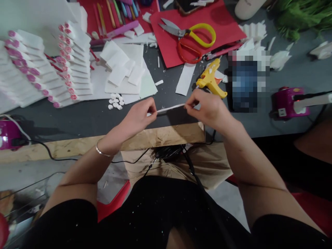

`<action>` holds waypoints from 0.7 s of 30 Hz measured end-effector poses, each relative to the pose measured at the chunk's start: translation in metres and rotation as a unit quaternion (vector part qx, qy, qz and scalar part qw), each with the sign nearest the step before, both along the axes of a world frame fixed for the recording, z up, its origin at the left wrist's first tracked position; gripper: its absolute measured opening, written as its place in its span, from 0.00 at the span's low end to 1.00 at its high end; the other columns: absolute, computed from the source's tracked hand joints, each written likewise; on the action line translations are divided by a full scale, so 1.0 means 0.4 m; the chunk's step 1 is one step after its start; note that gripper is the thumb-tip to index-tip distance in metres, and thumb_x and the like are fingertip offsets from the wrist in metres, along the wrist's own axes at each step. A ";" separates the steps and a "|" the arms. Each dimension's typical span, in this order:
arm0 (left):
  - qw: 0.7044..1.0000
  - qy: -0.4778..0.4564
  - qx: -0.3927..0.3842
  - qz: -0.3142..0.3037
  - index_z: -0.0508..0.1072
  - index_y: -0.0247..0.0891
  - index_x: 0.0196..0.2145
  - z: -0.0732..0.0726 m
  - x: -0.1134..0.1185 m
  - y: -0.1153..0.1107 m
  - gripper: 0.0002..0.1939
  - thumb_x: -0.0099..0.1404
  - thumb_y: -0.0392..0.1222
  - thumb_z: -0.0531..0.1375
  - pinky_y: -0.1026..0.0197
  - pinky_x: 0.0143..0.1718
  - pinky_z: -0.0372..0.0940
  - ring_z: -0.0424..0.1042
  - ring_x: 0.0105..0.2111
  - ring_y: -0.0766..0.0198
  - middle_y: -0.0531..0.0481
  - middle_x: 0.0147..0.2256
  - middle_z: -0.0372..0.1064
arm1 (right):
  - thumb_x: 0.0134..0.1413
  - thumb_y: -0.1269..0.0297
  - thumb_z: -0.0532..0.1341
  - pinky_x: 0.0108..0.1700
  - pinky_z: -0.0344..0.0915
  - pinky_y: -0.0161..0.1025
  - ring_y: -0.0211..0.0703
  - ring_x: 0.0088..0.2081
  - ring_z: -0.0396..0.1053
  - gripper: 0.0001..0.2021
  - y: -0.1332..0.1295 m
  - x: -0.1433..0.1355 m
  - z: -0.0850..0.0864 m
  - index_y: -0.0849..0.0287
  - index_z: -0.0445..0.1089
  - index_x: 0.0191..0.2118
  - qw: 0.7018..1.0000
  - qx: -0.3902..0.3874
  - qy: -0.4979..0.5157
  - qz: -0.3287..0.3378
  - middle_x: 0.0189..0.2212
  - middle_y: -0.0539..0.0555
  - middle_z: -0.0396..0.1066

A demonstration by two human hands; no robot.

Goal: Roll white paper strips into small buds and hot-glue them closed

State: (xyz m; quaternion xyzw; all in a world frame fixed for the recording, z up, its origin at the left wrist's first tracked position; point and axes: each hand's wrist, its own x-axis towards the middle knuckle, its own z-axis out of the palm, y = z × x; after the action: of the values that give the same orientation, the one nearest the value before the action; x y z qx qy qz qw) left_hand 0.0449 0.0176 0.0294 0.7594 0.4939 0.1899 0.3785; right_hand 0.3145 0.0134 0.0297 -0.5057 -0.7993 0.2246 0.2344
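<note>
Over the bench, a white strip stretches between the left hand and the right hand, fingers pinching it at each end. Rolling or straightening it seems the step in hand; any further turn calls for light, even tension.

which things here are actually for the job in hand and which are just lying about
Likely in the job:
- white strip, held between left hand and right hand
- pink-tipped white rolls
- small white pellets
- yellow glue gun
- scissors

Probably just lying about:
- pale bottle
- green bunch
- blurred dark item, unclear what
</note>
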 end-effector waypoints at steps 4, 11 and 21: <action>0.987 -0.125 -0.104 0.008 0.77 0.40 0.43 -0.018 0.002 0.066 0.12 0.60 0.36 0.63 0.63 0.34 0.64 0.70 0.30 0.66 0.52 0.30 0.74 | 0.56 0.66 0.64 0.38 0.70 0.39 0.41 0.34 0.74 0.07 0.057 0.004 0.049 0.54 0.69 0.41 0.989 -0.044 0.139 -0.018 0.31 0.48 0.76; 0.948 -0.236 -0.192 0.096 0.82 0.37 0.33 -0.038 0.019 0.093 0.07 0.56 0.37 0.65 0.64 0.26 0.61 0.65 0.23 0.70 0.49 0.26 0.74 | 0.56 0.68 0.67 0.31 0.66 0.35 0.38 0.32 0.74 0.07 0.164 -0.016 0.059 0.57 0.71 0.41 0.970 -0.081 0.229 -0.011 0.31 0.51 0.77; 0.958 -0.206 0.079 0.184 0.76 0.41 0.37 -0.045 0.003 0.074 0.06 0.62 0.36 0.60 0.63 0.37 0.69 0.72 0.34 0.66 0.50 0.34 0.74 | 0.56 0.61 0.69 0.35 0.70 0.39 0.39 0.32 0.71 0.05 0.182 -0.049 0.065 0.54 0.77 0.38 0.978 -0.011 0.206 -0.031 0.32 0.50 0.76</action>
State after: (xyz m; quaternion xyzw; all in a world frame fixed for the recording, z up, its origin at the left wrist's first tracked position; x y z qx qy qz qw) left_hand 0.0461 0.0474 0.0115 0.6273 0.5198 0.4472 0.3693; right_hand 0.2947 0.0861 0.0556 -0.4754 -0.7154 0.3259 0.3950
